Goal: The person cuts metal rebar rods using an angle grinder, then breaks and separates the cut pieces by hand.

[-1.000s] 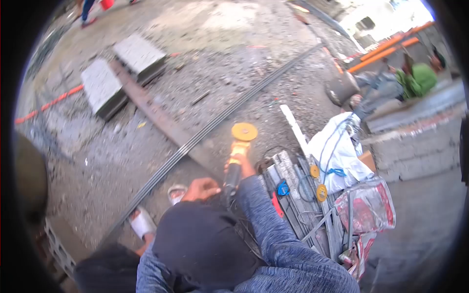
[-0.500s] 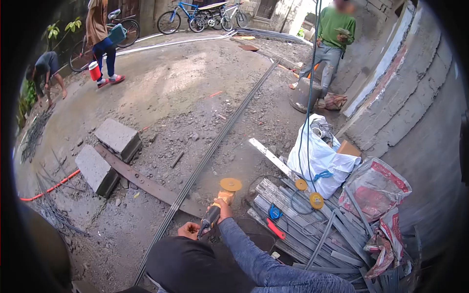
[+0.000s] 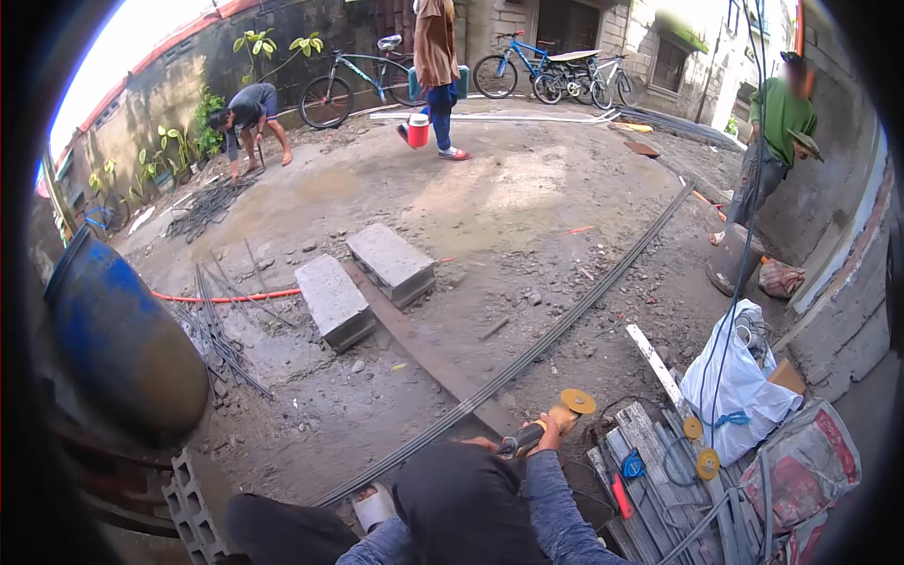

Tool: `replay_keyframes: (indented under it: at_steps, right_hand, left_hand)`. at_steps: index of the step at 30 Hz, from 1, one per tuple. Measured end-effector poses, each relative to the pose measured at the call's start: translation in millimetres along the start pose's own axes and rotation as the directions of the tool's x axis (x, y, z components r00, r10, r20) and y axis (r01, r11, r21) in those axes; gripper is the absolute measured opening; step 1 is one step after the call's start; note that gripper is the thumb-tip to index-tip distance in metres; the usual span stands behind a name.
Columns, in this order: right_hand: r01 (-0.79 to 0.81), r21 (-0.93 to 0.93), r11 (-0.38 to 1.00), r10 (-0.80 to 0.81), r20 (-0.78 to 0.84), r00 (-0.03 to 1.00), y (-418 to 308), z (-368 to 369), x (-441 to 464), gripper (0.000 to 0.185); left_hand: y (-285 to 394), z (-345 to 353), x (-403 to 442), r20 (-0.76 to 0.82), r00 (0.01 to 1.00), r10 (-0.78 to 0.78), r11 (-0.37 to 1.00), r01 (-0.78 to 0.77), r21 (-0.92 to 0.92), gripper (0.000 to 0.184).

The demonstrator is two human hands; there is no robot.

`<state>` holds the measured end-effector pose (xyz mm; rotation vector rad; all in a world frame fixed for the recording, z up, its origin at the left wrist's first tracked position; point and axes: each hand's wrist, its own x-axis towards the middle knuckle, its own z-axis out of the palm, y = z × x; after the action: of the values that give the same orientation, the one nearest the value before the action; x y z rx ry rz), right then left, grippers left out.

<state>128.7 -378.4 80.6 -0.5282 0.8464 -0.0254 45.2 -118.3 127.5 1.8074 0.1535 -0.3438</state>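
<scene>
Gripping one grinder (image 3: 529,436) with one yellow disc (image 3: 578,402) is the right hand (image 3: 548,435).

Wide view of outdoor yard. Far L: blue/brown drum (image 3: 127,339). Upper L: bent-over person (image 3: 254,115) nr green plants (image 3: 209,122). Top ctr: person in brown top (image 3: 436,52) w/ red & white jug (image 3: 417,131); bikes (image 3: 546,71) behind, by bldg wall (image 3: 645,38). Upper R: person in green top (image 3: 786,118), object in hand. Lower R: white sack (image 3: 730,377) w/ blue tie, next to clear/red bag (image 3: 805,461).
</scene>
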Motion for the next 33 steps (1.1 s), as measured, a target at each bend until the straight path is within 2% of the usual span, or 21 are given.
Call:
replay_keyframes:
  at_steps: [5, 6, 10, 13, 18, 20, 23, 25, 26, 29, 30, 33]
  right_hand:
    - [0.06, 0.006, 0.998, -0.06, -0.004, 0.998, -0.8, -4.5, 15.5, 0.037]
    - [0.017, 0.022, 1.0, -0.017, -0.006, 1.0, -2.6, -4.7, 13.8, 0.037]
    - [0.023, -0.114, 0.993, -0.015, 0.075, 0.997, -24.7, -8.5, -14.8, 0.038]
    - [0.014, -0.175, 0.985, -0.004, 0.058, 0.998, -40.1, -23.1, -4.4, 0.036]
    - [0.268, -0.385, 0.883, -0.311, -0.053, 0.949, -42.9, -41.5, 26.5, 0.044]
    - [0.235, -0.432, 0.87, -0.309, -0.107, 0.945, -45.4, -40.2, 29.9, 0.045]
    - [0.204, -0.468, 0.86, -0.322, -0.188, 0.928, -48.5, -41.5, 32.2, 0.048]
    - [0.21, -0.46, 0.863, -0.353, -0.251, 0.901, -40.4, -49.4, 44.4, 0.05]
    - [0.198, -0.511, 0.836, -0.332, -0.186, 0.925, -39.7, -57.8, 51.9, 0.05]
    - [0.189, -0.715, 0.673, -0.474, -0.22, 0.852, -11.6, -113.6, 143.6, 0.056]
    - [0.11, -0.813, 0.571, -0.436, -0.187, 0.88, -33.4, -77.4, 79.2, 0.065]
    - [0.044, -0.869, 0.493, -0.498, -0.24, 0.833, -17.4, -86.9, 107.2, 0.071]
  left_hand:
    - [-1.0, -17.3, -2.3, -0.157, 0.988, 0.007, 0.999, 0.0, 0.045, 0.033]
    - [-2.3, -21.3, -3.8, -0.189, 0.982, 0.009, 0.998, 0.001, 0.057, 0.032]
    - [-3.5, -29.2, -4.3, -0.292, 0.956, 0.02, 0.994, 0.011, 0.106, 0.031]
    - [-1.8, -39.9, -7.7, -0.366, 0.929, 0.05, 0.988, 0.007, 0.152, 0.03]
    - [6.7, -81.6, -17.0, -0.328, 0.945, 0.005, 0.992, 0.037, 0.124, 0.028]
    - [12.0, -106.0, -17.0, -0.283, 0.959, -0.021, 0.994, 0.05, 0.096, 0.025]
    - [58.2, -127.0, -44.9, -0.291, 0.957, -0.001, 1.0, 0.005, 0.014, 0.022]
    - [73.9, -143.0, -58.1, -0.278, 0.961, 0.005, 0.999, 0.005, 0.038, 0.021]
    - [81.3, -149.8, -67.0, -0.27, 0.963, 0.004, 0.999, 0.01, 0.05, 0.021]
    - [124.4, -166.3, -97.1, -0.253, 0.967, 0.012, 0.999, -0.002, 0.041, 0.019]
    - [131.6, -173.3, -107.7, -0.256, 0.966, 0.016, 0.999, -0.003, 0.05, 0.018]
    - [147.6, -203.4, -134.2, -0.288, 0.957, 0.04, 0.996, -0.014, 0.092, 0.018]
